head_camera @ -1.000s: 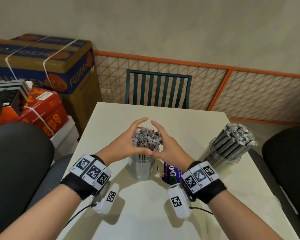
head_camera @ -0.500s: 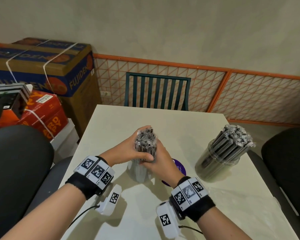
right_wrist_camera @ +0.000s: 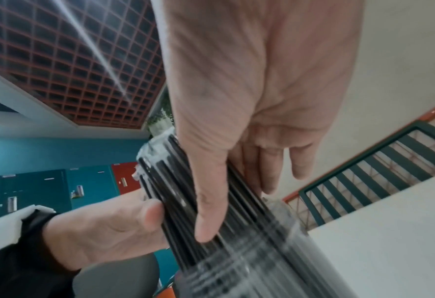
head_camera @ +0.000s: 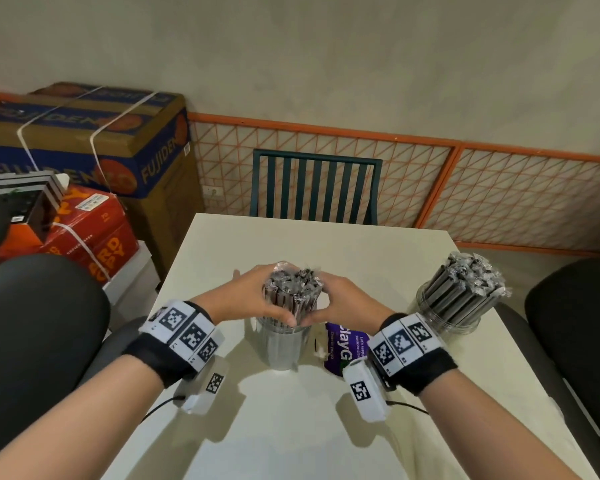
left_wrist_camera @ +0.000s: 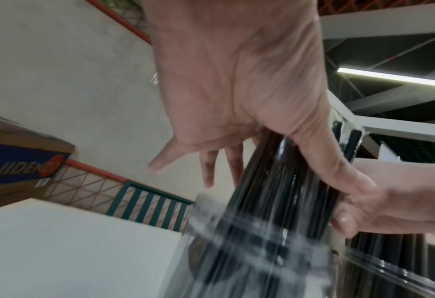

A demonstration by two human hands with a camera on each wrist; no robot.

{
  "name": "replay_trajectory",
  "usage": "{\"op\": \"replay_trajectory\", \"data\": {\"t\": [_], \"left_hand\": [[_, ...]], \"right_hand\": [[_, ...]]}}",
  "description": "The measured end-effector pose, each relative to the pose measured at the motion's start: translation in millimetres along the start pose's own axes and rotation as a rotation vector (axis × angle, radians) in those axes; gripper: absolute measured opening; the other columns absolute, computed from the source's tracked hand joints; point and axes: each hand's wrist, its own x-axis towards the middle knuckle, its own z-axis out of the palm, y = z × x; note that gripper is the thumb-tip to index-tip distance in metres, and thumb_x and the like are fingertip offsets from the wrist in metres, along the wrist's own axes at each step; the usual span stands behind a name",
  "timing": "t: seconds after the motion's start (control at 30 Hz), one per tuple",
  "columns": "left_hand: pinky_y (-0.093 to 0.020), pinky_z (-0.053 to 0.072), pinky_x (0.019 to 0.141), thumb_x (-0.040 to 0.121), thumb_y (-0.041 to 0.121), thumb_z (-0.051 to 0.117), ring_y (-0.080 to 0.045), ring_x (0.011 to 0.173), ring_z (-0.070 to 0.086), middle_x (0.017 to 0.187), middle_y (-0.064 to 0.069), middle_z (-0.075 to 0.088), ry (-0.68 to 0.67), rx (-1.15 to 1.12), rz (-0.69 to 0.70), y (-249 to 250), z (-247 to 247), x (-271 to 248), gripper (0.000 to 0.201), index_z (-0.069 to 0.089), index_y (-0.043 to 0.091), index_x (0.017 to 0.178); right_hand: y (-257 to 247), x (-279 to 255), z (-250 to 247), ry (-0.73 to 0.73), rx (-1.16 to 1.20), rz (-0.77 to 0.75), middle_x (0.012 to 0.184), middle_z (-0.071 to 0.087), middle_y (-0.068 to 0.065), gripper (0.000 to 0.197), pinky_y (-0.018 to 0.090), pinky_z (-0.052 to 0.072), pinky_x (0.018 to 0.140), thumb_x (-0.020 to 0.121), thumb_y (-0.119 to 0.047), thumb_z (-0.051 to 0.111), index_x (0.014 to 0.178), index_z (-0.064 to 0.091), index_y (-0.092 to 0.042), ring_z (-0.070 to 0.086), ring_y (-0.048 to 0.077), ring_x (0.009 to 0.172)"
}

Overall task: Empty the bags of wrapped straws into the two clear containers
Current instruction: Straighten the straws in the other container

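A bundle of black wrapped straws [head_camera: 291,289] stands upright in a clear container [head_camera: 281,348] at the table's middle. My left hand [head_camera: 253,299] and right hand [head_camera: 342,301] cup the bundle from either side just above the rim. Their thumbs meet in front of it. In the left wrist view my thumb [left_wrist_camera: 333,167] lies across the straws [left_wrist_camera: 275,191], with the fingers reaching behind. The right wrist view shows the same hold, thumb [right_wrist_camera: 206,201] on the straws [right_wrist_camera: 226,221]. A second clear container [head_camera: 447,320], packed with straws [head_camera: 468,282], stands at the right.
A purple bag [head_camera: 340,344] lies flat on the white table [head_camera: 291,427], between the middle container and my right wrist. A green slatted chair [head_camera: 312,188] stands at the far edge. Dark chairs flank both sides, and cardboard boxes [head_camera: 94,143] are stacked at the left.
Both hands first closed in and squeezed the bundle tight. They have since eased outward a little. My right wrist swung back to the right, uncovering the purple bag.
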Motion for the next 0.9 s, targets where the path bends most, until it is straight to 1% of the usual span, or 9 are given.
{"op": "replay_trajectory", "data": {"t": [0.07, 0.13, 0.27, 0.33, 0.47, 0.57, 0.67, 0.8, 0.9], "left_hand": [[-0.034, 0.017, 0.113, 0.055, 0.050, 0.082, -0.010, 0.126, 0.039, 0.130, 0.009, 0.050, 0.103, 0.042, -0.037, -8, 10, -3, 0.076, 0.042, 0.043, 0.120], [-0.034, 0.003, 0.113, 0.062, 0.047, 0.079, -0.012, 0.131, 0.034, 0.137, 0.004, 0.048, 0.185, 0.038, -0.062, -8, 17, -7, 0.073, 0.039, 0.043, 0.122], [-0.051, -0.008, 0.114, 0.062, 0.057, 0.074, -0.019, 0.133, 0.038, 0.136, 0.002, 0.054, 0.265, 0.077, -0.046, 2, 18, -6, 0.070, 0.042, 0.042, 0.123], [-0.055, -0.007, 0.115, 0.065, 0.052, 0.074, -0.020, 0.134, 0.038, 0.136, 0.000, 0.055, 0.286, 0.104, -0.028, 9, 11, -4, 0.074, 0.046, 0.032, 0.130], [-0.051, -0.007, 0.116, 0.067, 0.043, 0.077, -0.020, 0.138, 0.028, 0.143, -0.002, 0.045, 0.188, 0.198, -0.069, 12, 9, -4, 0.083, 0.036, 0.025, 0.138], [-0.053, -0.004, 0.117, 0.056, 0.057, 0.078, -0.020, 0.140, 0.024, 0.149, -0.002, 0.036, 0.099, 0.180, -0.123, -8, 18, -5, 0.110, 0.025, 0.024, 0.145], [-0.051, 0.019, 0.116, 0.038, 0.076, 0.075, -0.018, 0.137, 0.033, 0.147, 0.000, 0.038, 0.085, 0.042, -0.143, -17, 21, -8, 0.126, 0.024, 0.030, 0.145], [-0.042, 0.037, 0.109, 0.047, 0.061, 0.081, -0.014, 0.127, 0.044, 0.137, 0.003, 0.048, 0.107, -0.094, -0.072, -10, 20, -8, 0.088, 0.035, 0.057, 0.122], [-0.037, 0.037, 0.109, 0.056, 0.041, 0.085, -0.009, 0.123, 0.047, 0.128, 0.011, 0.050, 0.118, -0.101, -0.022, -5, 19, -8, 0.078, 0.034, 0.059, 0.112]], "right_hand": [[3, -5, 9, 0.009, 0.065, 0.031, 0.129, 0.058, -0.001, 0.075, 0.028, 0.041, 0.102, 0.068, -0.024, 0.082, 0.133, 0.046, -0.019, 0.052, 0.012, 0.118], [5, -7, 17, 0.061, 0.118, 0.044, 0.127, 0.060, -0.002, 0.071, 0.026, 0.042, 0.101, 0.070, -0.023, 0.081, 0.131, 0.047, -0.019, 0.054, 0.011, 0.116], [-4, -9, 19, 0.204, 0.145, 0.025, 0.116, 0.064, -0.001, 0.051, 0.005, 0.043, 0.077, 0.082, -0.020, 0.070, 0.129, 0.049, -0.013, 0.058, 0.008, 0.101], [-8, -7, 14, 0.229, 0.169, -0.009, 0.115, 0.063, -0.002, 0.050, 0.000, 0.042, 0.072, 0.086, -0.019, 0.066, 0.131, 0.047, -0.012, 0.056, 0.005, 0.097], [-8, -8, 14, 0.181, 0.194, 0.002, 0.123, 0.061, 0.003, 0.060, 0.017, 0.047, 0.087, 0.083, -0.016, 0.068, 0.136, 0.041, -0.011, 0.059, 0.013, 0.107], [-1, -12, 25, 0.159, 0.201, 0.022, 0.129, 0.055, -0.001, 0.069, 0.024, 0.043, 0.097, 0.078, -0.018, 0.072, 0.138, 0.036, -0.013, 0.054, 0.013, 0.117], [8, -13, 31, 0.175, 0.206, 0.027, 0.143, 0.046, 0.001, 0.082, 0.036, 0.036, 0.111, 0.075, -0.028, 0.074, 0.143, 0.030, -0.015, 0.045, 0.015, 0.130], [9, -14, 34, 0.177, 0.202, 0.011, 0.146, 0.042, -0.001, 0.092, 0.035, 0.036, 0.112, 0.072, -0.036, 0.077, 0.145, 0.025, -0.017, 0.042, 0.012, 0.132], [7, -15, 34, 0.217, 0.247, -0.003, 0.145, 0.039, -0.008, 0.096, 0.027, 0.033, 0.111, 0.070, -0.036, 0.079, 0.146, 0.023, -0.020, 0.039, 0.007, 0.132]]}}
